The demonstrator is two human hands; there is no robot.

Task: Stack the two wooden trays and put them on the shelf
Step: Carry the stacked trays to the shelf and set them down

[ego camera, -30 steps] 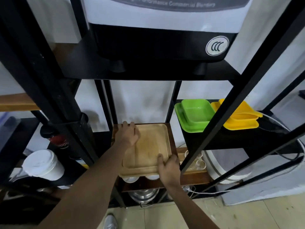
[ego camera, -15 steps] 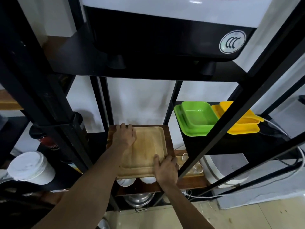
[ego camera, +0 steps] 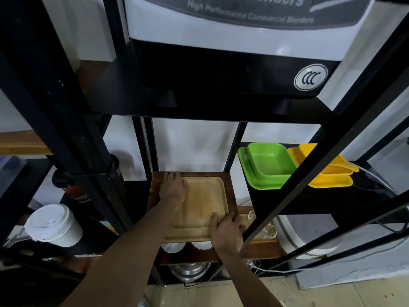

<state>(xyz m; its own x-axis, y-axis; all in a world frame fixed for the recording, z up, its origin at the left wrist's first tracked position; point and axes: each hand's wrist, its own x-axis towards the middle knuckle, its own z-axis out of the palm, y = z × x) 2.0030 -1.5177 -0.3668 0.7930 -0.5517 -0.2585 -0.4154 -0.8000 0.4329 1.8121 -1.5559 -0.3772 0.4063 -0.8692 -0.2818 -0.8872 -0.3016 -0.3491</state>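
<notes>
A light wooden tray [ego camera: 200,207] lies flat on a dark brown wooden shelf [ego camera: 231,193] in the middle of the black rack. Whether a second tray lies under it I cannot tell. My left hand [ego camera: 173,188] rests palm down on the tray's far left corner, fingers spread. My right hand [ego camera: 228,231] grips the tray's near right corner, thumb on top. The tray's near edge juts past the shelf's front.
Green dishes [ego camera: 269,167] and yellow dishes [ego camera: 327,173] sit on a black shelf to the right. A blender box [ego camera: 232,41] fills the shelf above. A white lidded cup [ego camera: 53,224] stands at left. Bowls [ego camera: 192,245] and glasses [ego camera: 263,227] sit below. Black rack posts [ego camera: 309,173] cross the view.
The tray has slid a little further back onto the shelf under both hands. The view has shifted slightly.
</notes>
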